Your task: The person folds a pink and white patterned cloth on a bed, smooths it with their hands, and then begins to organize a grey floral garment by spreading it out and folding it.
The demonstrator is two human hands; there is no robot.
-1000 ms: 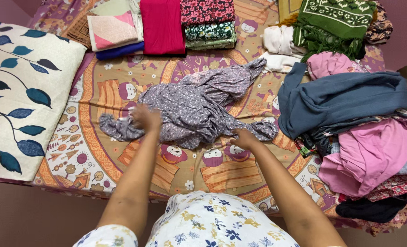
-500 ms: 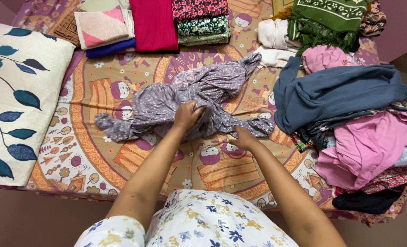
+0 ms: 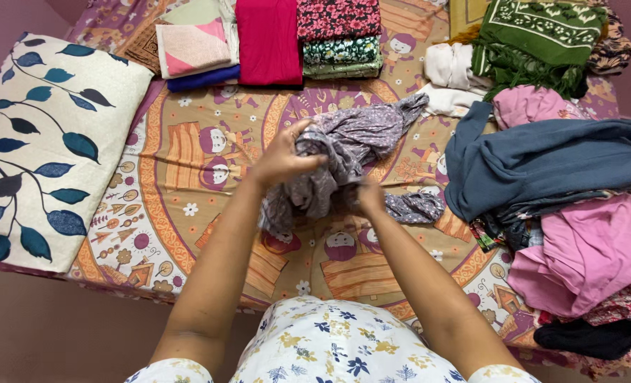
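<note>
A grey-purple speckled garment (image 3: 358, 145) lies bunched up in the middle of the patterned bedsheet (image 3: 188, 184). My left hand (image 3: 283, 156) grips a gathered fold of it and lifts that part off the sheet. My right hand (image 3: 369, 194) pinches the same garment lower down, near its right end, which still trails on the sheet. Both forearms reach out from the bottom of the view over my floral top.
A white pillow with blue leaves (image 3: 42, 142) lies at the left. Folded clothes (image 3: 269, 35) are stacked in a row along the far edge. A loose heap of blue, pink and dark garments (image 3: 564, 198) fills the right side, with a green patterned cloth (image 3: 542, 32) behind.
The garment lay spread flat a second ago; my left hand slid right across it, gathered it and raised it into a bunch. My right hand stayed on its lower edge.
</note>
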